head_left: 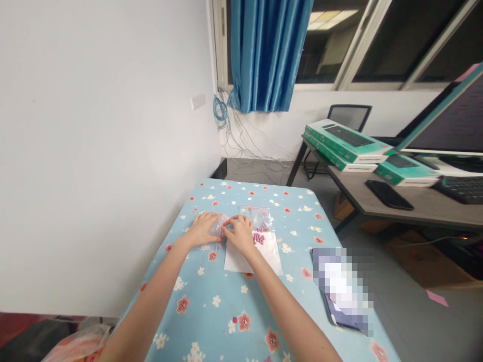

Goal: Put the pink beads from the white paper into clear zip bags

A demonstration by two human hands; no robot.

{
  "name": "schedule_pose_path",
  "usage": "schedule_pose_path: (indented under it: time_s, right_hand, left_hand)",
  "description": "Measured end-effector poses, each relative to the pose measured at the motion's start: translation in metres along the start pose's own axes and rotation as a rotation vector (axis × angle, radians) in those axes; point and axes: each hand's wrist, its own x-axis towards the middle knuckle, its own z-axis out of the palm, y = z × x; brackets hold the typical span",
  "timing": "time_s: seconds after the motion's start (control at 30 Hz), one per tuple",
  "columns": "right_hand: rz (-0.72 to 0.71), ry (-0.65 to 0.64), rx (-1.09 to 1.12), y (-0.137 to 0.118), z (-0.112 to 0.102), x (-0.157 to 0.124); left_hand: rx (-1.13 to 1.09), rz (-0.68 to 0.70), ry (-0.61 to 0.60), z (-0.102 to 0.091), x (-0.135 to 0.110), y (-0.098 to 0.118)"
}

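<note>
Nearest you on the flowered bench [204, 314], what looks like a lone pink bead [235, 320]: probably light, hard, quick to roll. Next, the white sheet [269, 255], pink beads [258, 238] clustered at its far side; pinch them singly. Your left hand [204, 227] has fingers closed on a clear bag [218, 227], thin, likely slippery, best held by its rim. Your right hand [239, 232] has narrowed fingers there; holding what, I can't tell. Beyond lies another bag [261, 217].

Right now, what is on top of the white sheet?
Pink beads lie clustered near the far edge of the white sheet. The right hand blocks the view of part of the sheet, so anything there cannot be seen.
</note>
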Motion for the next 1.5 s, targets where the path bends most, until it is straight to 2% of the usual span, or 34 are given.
schedule_pose_path:
  time_s: [0.27, 0.37, 0.5, 0.6, 0.7, 0.87, 1.0, 1.13, 1.5]
  right_hand:
    - [0.021, 0.024, 0.138, -0.006, -0.004, -0.003]
    - [-0.042, 0.063, 0.252, 0.001, -0.018, -0.007]
    - [-0.166, 0.091, 0.369, 0.014, -0.045, -0.016]
    - [-0.213, 0.094, 0.394, 0.024, -0.067, -0.028]
    - [-0.247, 0.051, 0.378, 0.036, -0.086, -0.04]
    - [-0.178, -0.008, 0.163, 0.06, -0.103, -0.053]
    - [-0.111, -0.125, -0.07, 0.069, -0.104, -0.056]
    - [-0.142, -0.192, -0.132, 0.07, -0.096, -0.057]
    - [-0.169, -0.224, -0.235, 0.069, -0.086, -0.057]
  left_hand:
    - [0.023, 0.039, 0.135, -0.014, -0.002, 0.004]
    - [-0.002, 0.073, 0.212, -0.023, -0.005, 0.015]
    - [-0.069, 0.126, 0.328, -0.027, -0.009, 0.043]
    - [-0.159, 0.147, 0.401, -0.017, -0.014, 0.068]
    - [-0.262, 0.117, 0.482, 0.001, -0.022, 0.088]
    - [-0.385, 0.063, 0.578, 0.03, -0.031, 0.099]
    - [-0.429, 0.038, 0.678, 0.045, -0.03, 0.099]
    - [-0.39, 0.055, 0.775, 0.055, -0.029, 0.099]
    - [-0.35, 0.036, 0.766, 0.057, -0.026, 0.098]
